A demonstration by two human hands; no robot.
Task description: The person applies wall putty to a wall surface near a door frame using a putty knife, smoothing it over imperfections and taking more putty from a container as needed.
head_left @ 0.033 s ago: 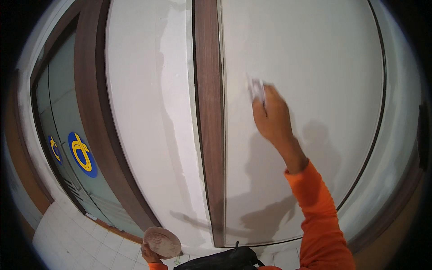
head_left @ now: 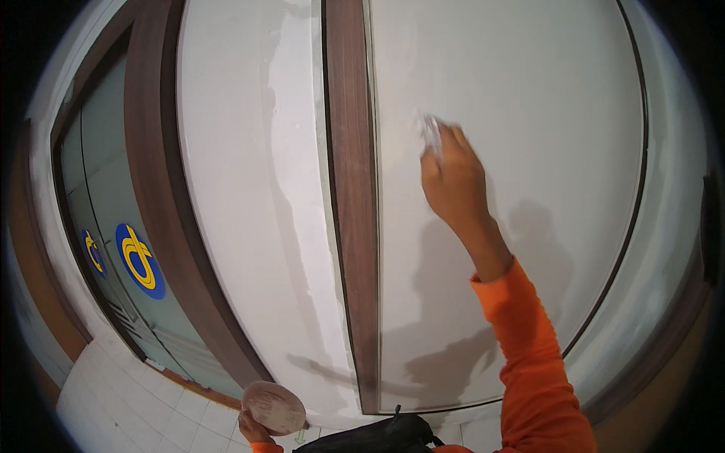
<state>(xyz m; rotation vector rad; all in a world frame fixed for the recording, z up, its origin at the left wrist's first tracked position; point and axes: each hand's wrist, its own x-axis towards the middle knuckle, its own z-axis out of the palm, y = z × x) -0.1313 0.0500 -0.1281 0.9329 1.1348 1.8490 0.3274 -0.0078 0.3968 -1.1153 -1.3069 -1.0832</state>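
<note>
Raised slightly, rt. hand (head_left: 456, 180) grips blurred whitish tool (head_left: 432, 134), axis near-upright, rt. of brown wooden strip (head_left: 354, 189), lft. hand (head_left: 254, 429) holding round brown disc (head_left: 275, 408) lft. of it.

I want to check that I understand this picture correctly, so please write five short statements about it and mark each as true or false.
1. The left hand holds a round, brownish disc. True.
2. The right hand is lower in the picture than the left hand. False: the right hand is higher.
3. The right hand grips a small pale thing. True, though it is blurred.
4. The right sleeve is blue. False: the right sleeve is orange.
5. The glass door is to the right of the brown vertical strip. False: the glass door is to the left of the strip.
</note>
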